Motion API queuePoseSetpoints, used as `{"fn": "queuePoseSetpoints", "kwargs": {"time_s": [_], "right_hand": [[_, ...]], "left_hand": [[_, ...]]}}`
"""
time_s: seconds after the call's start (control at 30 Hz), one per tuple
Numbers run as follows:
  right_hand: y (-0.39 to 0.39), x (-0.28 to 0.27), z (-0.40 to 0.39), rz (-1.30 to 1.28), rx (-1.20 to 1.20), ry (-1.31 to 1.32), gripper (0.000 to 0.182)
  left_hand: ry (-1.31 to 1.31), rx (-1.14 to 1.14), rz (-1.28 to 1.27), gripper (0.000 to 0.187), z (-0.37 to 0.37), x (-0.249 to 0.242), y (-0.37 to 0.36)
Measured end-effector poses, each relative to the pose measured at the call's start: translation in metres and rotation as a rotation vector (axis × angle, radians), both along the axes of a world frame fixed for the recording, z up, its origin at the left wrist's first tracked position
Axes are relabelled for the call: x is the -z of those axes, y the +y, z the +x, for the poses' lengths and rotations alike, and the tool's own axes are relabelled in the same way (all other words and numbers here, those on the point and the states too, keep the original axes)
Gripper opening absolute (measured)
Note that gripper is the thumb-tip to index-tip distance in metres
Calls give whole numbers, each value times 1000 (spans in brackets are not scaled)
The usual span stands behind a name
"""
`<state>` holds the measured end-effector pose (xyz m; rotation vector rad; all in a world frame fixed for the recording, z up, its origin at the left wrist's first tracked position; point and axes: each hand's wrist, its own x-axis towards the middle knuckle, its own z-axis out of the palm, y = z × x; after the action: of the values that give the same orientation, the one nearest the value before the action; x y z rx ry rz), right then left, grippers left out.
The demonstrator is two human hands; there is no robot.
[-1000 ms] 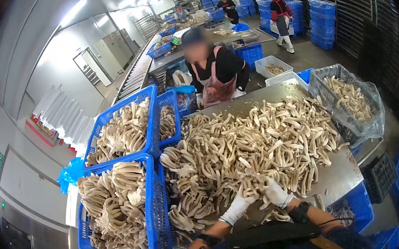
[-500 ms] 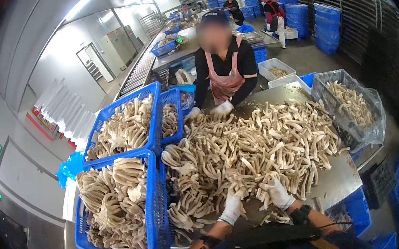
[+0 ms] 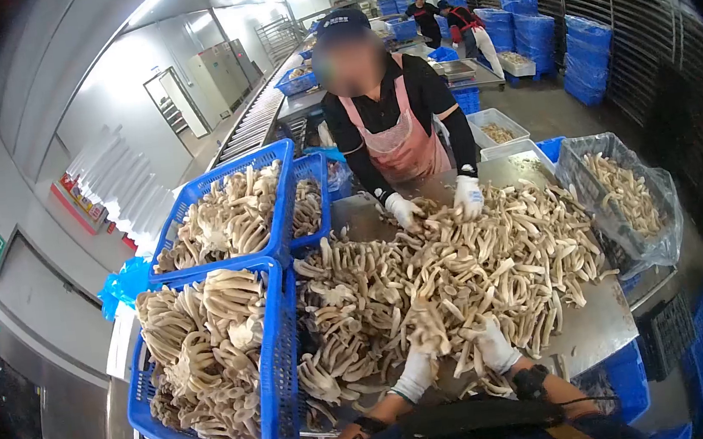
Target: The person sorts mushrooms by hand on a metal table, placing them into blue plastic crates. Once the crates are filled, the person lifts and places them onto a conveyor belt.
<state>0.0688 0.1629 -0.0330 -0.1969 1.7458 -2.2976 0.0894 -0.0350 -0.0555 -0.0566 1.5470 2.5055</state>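
A wide heap of pale, grey-capped mushrooms covers much of the metal table in front of me. My left hand, in a white glove, is closed around a clump of mushrooms at the heap's near edge. Just to its right, my gloved right hand has its fingers closed on some mushrooms; the fingertips are partly hidden among the stems. Left of the heap, a blue basket full of clustered mushrooms stands close to my left arm.
Another full blue basket stands behind the near one. Across the table a co-worker in a pink apron has both gloved hands in the heap. A lined crate with mushrooms is at the right, beyond the metal table's edge.
My left hand has lifted its clump slightly, and my right hand has shifted little. The co-worker's hands have moved right across the heap, leaving bare metal at the far left. The view has shifted slightly.
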Motion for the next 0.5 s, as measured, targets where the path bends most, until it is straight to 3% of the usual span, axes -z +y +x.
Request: {"fn": "queuePoseSetpoints", "kwargs": {"time_s": [0.03, 0.1, 0.13, 0.17, 0.2, 0.23, 0.27, 0.33, 0.37, 0.4, 0.47, 0.5], "right_hand": [[-3, -13, 4, 72, 28, 38, 41], [-8, -42, 15, 160, 49, 46, 41], [-6, -41, 15, 173, 43, 18, 42], [-5, -41, 15, 186, 36, -11, 44], [-4, -80, 21, 122, -33, -188, 48], [-3, -75, 19, 240, -104, -189, 58], [-2, -70, 16, 357, -180, -182, 68], [-10, -55, 21, 742, -61, 473, 67], [-8, -29, 11, 906, -84, 703, 64], [-11, -19, 8, 702, -100, 470, 57], [-17, -10, 3, 293, -122, 2, 45], [-26, -30, 10, 166, -73, -2, 39]], "left_hand": [[126, -35, -196, 40, -7, 20, -9], [-261, -145, 619, 34, -16, 31, -7], [-294, -265, 668, 29, -12, 12, -2], [-361, -231, 679, 30, -7, -7, -4], [-424, -197, 690, 31, -1, -27, -15], [-485, -164, 700, 32, 0, -36, -22], [-283, -175, 675, 33, -7, 34, -31], [-88, 61, 203, 41, 8, 22, -28], [-75, 94, 140, 44, 14, 18, -25], [-59, 127, 78, 47, 19, 13, -23], [-184, 36, 303, 50, 18, 9, -15], [-242, -7, 413, 52, 15, 3, -15]]}}
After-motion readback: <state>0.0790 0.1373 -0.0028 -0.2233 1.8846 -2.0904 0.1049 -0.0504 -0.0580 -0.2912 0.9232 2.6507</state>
